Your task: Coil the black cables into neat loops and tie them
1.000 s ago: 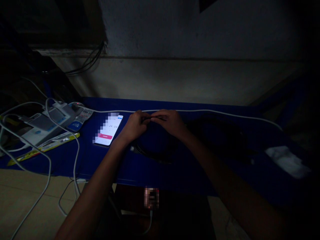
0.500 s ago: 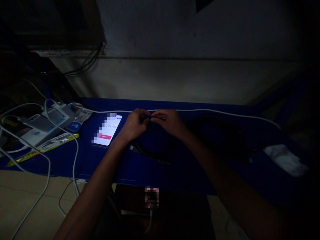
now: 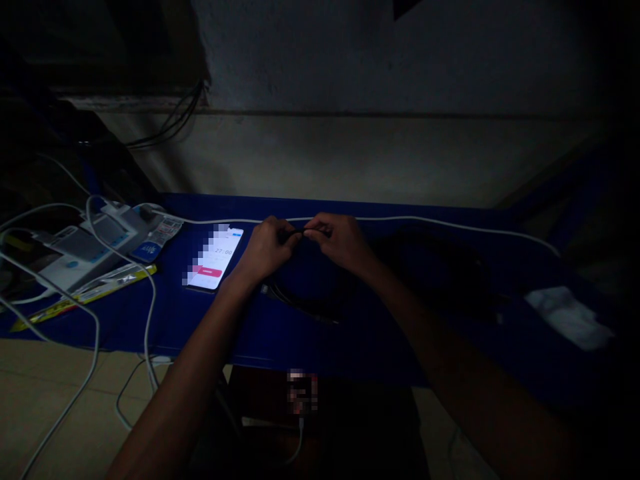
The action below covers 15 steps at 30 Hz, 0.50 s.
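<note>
Over the blue tabletop [image 3: 240,340], my left hand [image 3: 266,250] and my right hand [image 3: 343,241] meet almost fingertip to fingertip. Both are closed in a pinch on a thin black cable [image 3: 303,308], which hangs in a loop below them onto the table. A small light-coloured connector end [image 3: 265,289] shows at the left of the loop, and another end lies near its lower right. Dim light hides exactly how the strands run between my fingers. Left of my left hand lies a lit phone [image 3: 215,260] with a running timer.
A white power strip [image 3: 95,247] with plugs and tangled white cables stands at the left, beside a yellow-edged plastic wrapper [image 3: 85,297]. A white cord [image 3: 410,218] runs along the back. More black cable [image 3: 435,267] lies in shadow at right, near a crumpled white cloth or bag [image 3: 570,317].
Both hands stay nearly in place, pinching the cable, with the fingertips shifting slightly. The phone's timer has gone from 26:59 to 27:00.
</note>
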### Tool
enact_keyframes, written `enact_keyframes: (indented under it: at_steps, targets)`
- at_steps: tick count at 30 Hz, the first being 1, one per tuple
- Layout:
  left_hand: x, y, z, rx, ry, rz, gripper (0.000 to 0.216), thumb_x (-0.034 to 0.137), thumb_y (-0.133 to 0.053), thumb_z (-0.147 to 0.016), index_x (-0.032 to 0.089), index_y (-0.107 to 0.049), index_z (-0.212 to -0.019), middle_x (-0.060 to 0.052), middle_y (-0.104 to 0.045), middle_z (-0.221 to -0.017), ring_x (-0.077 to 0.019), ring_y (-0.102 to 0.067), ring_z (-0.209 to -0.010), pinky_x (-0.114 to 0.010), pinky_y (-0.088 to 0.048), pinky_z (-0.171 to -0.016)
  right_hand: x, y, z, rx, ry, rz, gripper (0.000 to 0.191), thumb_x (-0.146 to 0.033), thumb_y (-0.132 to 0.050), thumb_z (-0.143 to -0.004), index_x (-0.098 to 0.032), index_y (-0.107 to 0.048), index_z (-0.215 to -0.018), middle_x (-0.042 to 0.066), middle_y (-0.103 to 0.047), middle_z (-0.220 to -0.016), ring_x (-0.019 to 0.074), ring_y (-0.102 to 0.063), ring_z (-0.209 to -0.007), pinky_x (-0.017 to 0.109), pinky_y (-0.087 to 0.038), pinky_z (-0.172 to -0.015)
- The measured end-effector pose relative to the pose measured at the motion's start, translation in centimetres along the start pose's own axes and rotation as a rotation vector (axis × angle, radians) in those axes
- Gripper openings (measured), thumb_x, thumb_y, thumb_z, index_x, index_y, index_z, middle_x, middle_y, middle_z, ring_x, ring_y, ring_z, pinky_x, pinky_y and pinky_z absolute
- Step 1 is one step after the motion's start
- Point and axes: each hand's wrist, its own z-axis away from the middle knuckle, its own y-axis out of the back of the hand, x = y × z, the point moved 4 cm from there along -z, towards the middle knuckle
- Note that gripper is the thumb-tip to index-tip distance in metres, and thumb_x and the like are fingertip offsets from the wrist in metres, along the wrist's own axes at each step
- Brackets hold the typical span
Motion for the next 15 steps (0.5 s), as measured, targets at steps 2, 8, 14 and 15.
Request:
enact_keyframes:
  at_steps: [2,8,14,15]
  targets:
    - [0.01,-0.06,0.01,-0.001,-0.009,-0.005,0.012,0.029,-0.067,-0.095,0.019,-0.075,-0.095,-0.009,-0.072,-0.098,-0.0214,-0.065,-0.084,-0.038,-0.052,-0.078,-0.27,0.07,0.03,0.001,0.014,0.021,0.006,-0.020,-0.072,-0.089,-0.022,-0.077,-0.087,0.004,-0.079,-0.086,0.0212,-0.072,-0.078,0.035,-0.053,-0.073]
    - [-0.07,-0.20,-0.03,0.000,-0.029,-0.036,0.011,0.027,-0.067,-0.095,0.018,-0.072,-0.091,-0.008,-0.070,-0.094,-0.0204,-0.063,-0.081,-0.039,-0.053,-0.081,-0.35,0.05,0.00,-0.008,0.014,0.059,0.006,-0.021,-0.072,-0.089,-0.022,-0.077,-0.087,0.004,-0.080,-0.085,0.0210,-0.071,-0.076,0.035,-0.052,-0.071]
    - [-0.40,-0.51,-0.01,0.009,-0.056,-0.068,0.012,0.028,-0.065,-0.097,0.019,-0.073,-0.095,-0.009,-0.069,-0.097,-0.0205,-0.064,-0.082,-0.038,-0.053,-0.081,0.26,-0.37,-0.09,-0.007,0.011,0.052,0.007,-0.020,-0.071,-0.089,-0.023,-0.077,-0.089,0.005,-0.080,-0.087,0.0227,-0.073,-0.081,0.037,-0.054,-0.076]
    - [-0.50,-0.59,-0.01,0.005,-0.060,-0.080,0.013,0.028,-0.064,-0.097,0.019,-0.073,-0.094,-0.009,-0.069,-0.098,-0.0206,-0.063,-0.083,-0.038,-0.052,-0.081,0.48,-0.50,-0.12,-0.011,0.015,0.036,0.007,-0.020,-0.071,-0.089,-0.023,-0.077,-0.089,0.005,-0.080,-0.088,0.0229,-0.073,-0.082,0.037,-0.055,-0.078]
